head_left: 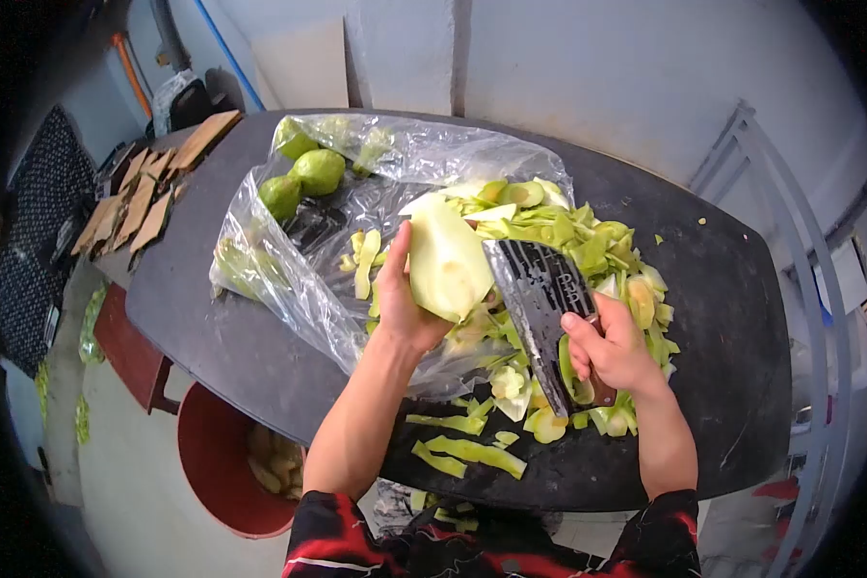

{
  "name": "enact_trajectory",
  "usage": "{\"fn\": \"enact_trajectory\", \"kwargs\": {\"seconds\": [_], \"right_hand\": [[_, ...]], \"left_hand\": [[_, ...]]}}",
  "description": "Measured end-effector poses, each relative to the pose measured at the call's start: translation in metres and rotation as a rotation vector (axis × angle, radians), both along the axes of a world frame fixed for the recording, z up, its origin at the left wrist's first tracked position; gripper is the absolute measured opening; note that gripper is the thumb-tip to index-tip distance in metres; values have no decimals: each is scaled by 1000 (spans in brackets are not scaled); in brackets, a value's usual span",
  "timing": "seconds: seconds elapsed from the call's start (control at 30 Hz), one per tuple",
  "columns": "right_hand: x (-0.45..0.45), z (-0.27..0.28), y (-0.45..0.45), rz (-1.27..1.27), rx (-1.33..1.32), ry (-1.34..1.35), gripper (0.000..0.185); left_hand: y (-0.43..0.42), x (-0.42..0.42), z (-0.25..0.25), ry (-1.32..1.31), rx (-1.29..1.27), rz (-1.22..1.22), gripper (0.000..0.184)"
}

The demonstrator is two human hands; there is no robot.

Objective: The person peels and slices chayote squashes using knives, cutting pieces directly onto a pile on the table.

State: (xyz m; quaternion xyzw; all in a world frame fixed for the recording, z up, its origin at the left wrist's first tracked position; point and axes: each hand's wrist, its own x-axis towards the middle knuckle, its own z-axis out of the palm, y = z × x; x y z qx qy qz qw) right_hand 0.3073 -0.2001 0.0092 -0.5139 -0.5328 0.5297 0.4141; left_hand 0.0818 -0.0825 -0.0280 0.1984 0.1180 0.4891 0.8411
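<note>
My left hand point(416, 306) is wrapped round a large, pale, peeled fruit point(445, 260), held up over the table. The fruit's exact kind is unclear. In my right hand point(612, 345) is a cleaver point(539, 299) with a wide dark, wet blade, gripped by its brown handle. The blade stands beside the fruit, with a small gap showing between them. A green strip of peel point(572, 371) shows by my right fingers. Beneath both hands lies a heap of green peels point(588, 241), partly on a clear plastic bag point(308, 299).
Several whole green fruits point(318, 171) lie in the bag on the dark table point(713, 337). A red bucket point(212, 462) with pale pieces inside stands on the floor at lower left. Cardboard pieces point(140, 207) lie at the left, and a grey metal rail point(790, 212) stands at the right.
</note>
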Motion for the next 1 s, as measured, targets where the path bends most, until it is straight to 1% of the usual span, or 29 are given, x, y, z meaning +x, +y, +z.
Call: {"fn": "enact_trajectory", "kwargs": {"seconds": [0.07, 0.3, 0.37, 0.5, 0.57, 0.67, 0.83, 0.87, 1.0], "right_hand": [[-2, -1, 1, 6, -9, -4, 15], [-5, -4, 0, -8, -17, 29, 17], [-5, -4, 0, -11, -27, 36, 17], [-6, -10, 1, 2, -12, 64, 18], [-7, -11, 2, -1, -8, 73, 18], [-9, -14, 2, -15, -6, 107, 18], [-14, -18, 2, -11, 10, 139, 19], [-13, -12, 1, -15, -15, 98, 19], [-13, -12, 0, -19, -3, 112, 18]], "left_hand": [[0, -3, -1, 24, 47, -12, 71], [-12, 1, 9, 53, 76, 3, 70], [-20, 7, 15, 83, 15, 109, 70], [-24, 11, 4, 84, 82, 45, 67], [-33, 19, 8, 119, -50, 113, 62], [-33, 20, -2, 69, 8, 86, 57], [-31, 14, 2, 162, 15, 40, 57], [-29, 13, 2, 193, 32, 17, 57], [-37, 19, 2, 144, 2, 39, 58]]}}
